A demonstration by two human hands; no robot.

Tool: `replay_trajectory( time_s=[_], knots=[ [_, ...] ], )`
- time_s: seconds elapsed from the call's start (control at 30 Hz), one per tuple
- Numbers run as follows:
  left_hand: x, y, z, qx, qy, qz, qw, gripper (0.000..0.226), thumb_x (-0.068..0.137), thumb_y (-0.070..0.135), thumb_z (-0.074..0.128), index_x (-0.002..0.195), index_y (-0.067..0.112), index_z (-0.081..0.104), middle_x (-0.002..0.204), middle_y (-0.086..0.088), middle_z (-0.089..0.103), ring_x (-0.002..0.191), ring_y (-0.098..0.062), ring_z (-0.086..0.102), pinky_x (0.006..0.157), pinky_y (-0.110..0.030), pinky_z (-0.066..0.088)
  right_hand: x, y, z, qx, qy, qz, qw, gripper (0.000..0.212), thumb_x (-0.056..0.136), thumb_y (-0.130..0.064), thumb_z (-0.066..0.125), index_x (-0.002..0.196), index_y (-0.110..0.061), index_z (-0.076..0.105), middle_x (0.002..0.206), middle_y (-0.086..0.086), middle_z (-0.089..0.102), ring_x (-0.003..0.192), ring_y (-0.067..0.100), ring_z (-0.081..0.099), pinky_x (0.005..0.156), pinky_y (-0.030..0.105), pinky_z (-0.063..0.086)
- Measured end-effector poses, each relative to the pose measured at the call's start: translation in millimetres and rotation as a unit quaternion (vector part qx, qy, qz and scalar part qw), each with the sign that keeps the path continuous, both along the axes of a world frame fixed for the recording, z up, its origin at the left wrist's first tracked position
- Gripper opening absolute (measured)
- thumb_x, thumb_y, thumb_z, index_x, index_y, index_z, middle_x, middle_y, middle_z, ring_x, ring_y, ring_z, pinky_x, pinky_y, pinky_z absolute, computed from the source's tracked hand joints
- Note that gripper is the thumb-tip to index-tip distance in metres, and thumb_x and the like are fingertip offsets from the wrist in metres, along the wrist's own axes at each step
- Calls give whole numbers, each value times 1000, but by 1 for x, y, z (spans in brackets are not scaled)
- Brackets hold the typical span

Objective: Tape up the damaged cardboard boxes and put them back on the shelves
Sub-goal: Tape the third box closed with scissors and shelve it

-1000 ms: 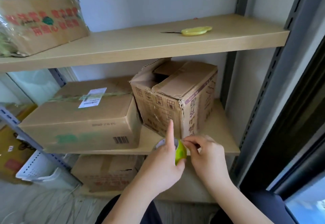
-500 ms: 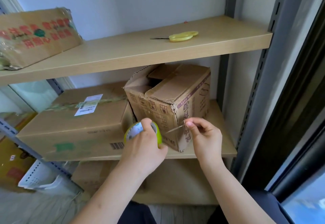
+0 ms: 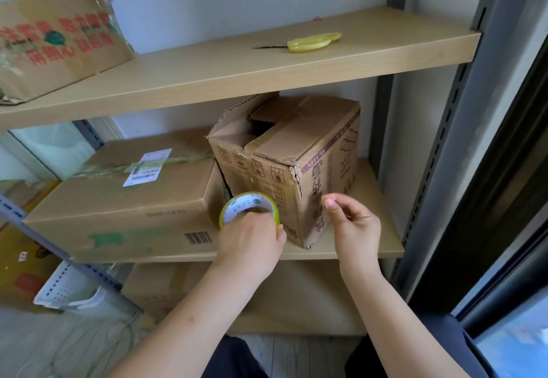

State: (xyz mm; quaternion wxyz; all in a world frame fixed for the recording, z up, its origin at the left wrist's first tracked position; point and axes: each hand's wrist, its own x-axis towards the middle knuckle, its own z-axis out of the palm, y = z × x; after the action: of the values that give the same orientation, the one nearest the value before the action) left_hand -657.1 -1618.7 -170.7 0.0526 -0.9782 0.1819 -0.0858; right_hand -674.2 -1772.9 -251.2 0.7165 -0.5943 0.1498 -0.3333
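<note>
Head cam: left hand (image 3: 252, 238) grips the tape roll (image 3: 248, 208) w/ fingers thru the core, now pulled further left vs a sec ago. Right hand (image 3: 353, 226) pinches what's prob the tape end near the damaged box (image 3: 290, 164) on the middle shelf (image 3: 355, 251). Strip's getting drawn out, sticking it comes next imo.

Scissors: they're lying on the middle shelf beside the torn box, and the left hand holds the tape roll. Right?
Not quite. The head view shows the yellow-handled scissors on the upper shelf, above the torn box, not beside it. The left hand does hold the tape roll.
</note>
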Motion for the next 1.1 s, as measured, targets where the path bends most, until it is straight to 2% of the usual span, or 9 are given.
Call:
replay_trajectory(
  time_s=[0.13,0.27,0.47,0.63,0.73,0.8,0.93,1.03,1.1],
  knots=[
    [4,-5,-2,2,-3,7,1000,29,101,43,38,86,20,49,70,3,49,65,-19,50,46,-27,25,7,-2,-1,3,2,2,1000,22,88,-18,72,87,-40,77,92,-12,75,91,4,69,73,7,48],
    [5,-10,-8,3,-19,24,1000,33,102,43,38,81,20,49,62,4,42,62,-18,50,47,-25,29,13,-3,-1,-6,2,-7,1000,26,89,-15,71,84,-40,77,91,-14,75,91,2,67,73,7,47],
    [4,-15,-17,7,-64,27,998,34,103,44,35,80,21,47,59,5,38,54,-15,46,41,-23,23,16,-2,-4,-32,-1,-38,999,16,90,-14,69,89,-28,77,90,-18,74,89,-3,66,74,5,46],
    [9,-17,-19,-1,-56,29,998,33,103,43,33,80,22,46,59,4,37,56,-19,49,45,-24,33,22,2,1,-143,27,-51,988,12,92,-21,67,95,-31,73,91,-19,71,90,2,64,77,13,49],
    [11,-17,-20,3,-66,38,997,33,102,44,32,81,23,45,59,4,38,56,-19,46,43,-24,24,25,6,1,-269,53,-116,955,9,92,-28,67,99,-27,73,94,-17,68,88,4,63,76,21,52],
    [12,-17,-22,6,-67,38,997,33,102,45,32,82,23,45,57,5,36,55,-18,43,42,-24,21,27,9,1,-314,73,-147,935,16,91,-34,66,105,-27,70,97,-15,67,86,5,63,66,15,47],
    [18,-14,-21,3,-74,41,996,35,101,46,34,79,23,47,58,5,41,51,-16,40,41,-23,21,33,0,0,-283,211,-180,918,68,73,-64,71,126,-28,52,122,-11,56,90,5,58,58,16,34],
    [19,-16,-18,-8,-76,33,997,35,101,46,35,78,22,46,65,1,55,56,-19,48,44,-25,30,30,-1,-1,-329,149,-186,914,42,81,-66,61,97,-28,55,92,-16,56,75,2,54,54,7,26],
    [19,-21,-19,-10,-64,25,998,31,101,46,37,79,24,43,72,-2,63,63,-23,59,48,-27,29,26,8,-2,-400,79,-147,901,38,90,-64,53,80,-28,47,73,-14,48,64,6,45,48,10,27]
  ],
)
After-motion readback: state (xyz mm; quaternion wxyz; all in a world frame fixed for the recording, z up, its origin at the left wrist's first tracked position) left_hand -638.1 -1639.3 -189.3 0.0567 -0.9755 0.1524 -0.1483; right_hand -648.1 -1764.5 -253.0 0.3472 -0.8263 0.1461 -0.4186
